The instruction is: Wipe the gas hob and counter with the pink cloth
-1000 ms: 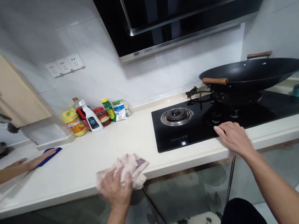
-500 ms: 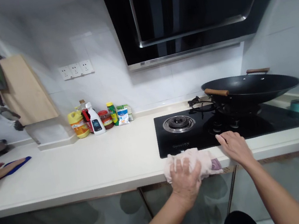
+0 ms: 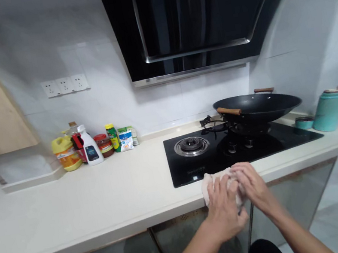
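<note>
The head-worn camera looks forward and down over the counter (image 3: pixel 103 199) (its front edge climbs rightward) to the wall (image 3: pixel 105 100), near enough that the left hand (image 3: pixel 226 211) and right hand (image 3: pixel 253 185) show large below, the hood (image 3: pixel 188 14) cut off above.

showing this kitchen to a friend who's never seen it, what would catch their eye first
Most likely the big black hood on the wall at the top, and the wide dark wok below it, on the right part of the stove. Next comes the pale cloth at the counter's front edge, under the left-hand grip, with the right-hand grip close at its right side.
</note>
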Action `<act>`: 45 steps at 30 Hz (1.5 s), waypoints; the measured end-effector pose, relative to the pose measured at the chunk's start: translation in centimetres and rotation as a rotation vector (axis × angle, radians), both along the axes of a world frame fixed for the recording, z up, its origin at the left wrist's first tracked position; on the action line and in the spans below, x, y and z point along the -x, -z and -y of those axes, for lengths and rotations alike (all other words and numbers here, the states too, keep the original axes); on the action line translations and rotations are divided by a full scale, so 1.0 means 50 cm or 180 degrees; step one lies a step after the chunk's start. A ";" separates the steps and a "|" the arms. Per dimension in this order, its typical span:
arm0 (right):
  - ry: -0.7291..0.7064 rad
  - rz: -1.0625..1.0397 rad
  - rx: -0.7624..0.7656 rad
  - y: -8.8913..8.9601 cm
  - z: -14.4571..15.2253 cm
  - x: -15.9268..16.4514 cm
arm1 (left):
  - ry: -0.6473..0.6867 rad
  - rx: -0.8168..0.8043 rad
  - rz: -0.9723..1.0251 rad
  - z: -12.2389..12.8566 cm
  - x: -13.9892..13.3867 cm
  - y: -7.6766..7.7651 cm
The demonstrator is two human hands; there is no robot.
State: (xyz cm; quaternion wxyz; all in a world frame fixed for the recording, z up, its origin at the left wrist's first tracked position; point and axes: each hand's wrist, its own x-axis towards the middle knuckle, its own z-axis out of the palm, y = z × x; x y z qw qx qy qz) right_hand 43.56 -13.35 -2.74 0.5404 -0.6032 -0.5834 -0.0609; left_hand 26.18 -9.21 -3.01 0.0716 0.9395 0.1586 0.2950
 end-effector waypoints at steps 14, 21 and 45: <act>0.0017 0.2105 0.1384 -0.025 -0.058 0.248 | -0.1866 -0.0228 0.0724 -0.251 0.387 -0.084; -0.0814 0.2335 0.0521 0.008 -0.145 0.437 | -0.2277 0.0113 0.0393 -0.309 0.430 -0.044; 0.1319 0.1100 0.0181 0.075 0.046 -0.352 | -0.2533 0.0189 -0.0708 -0.330 0.431 -0.056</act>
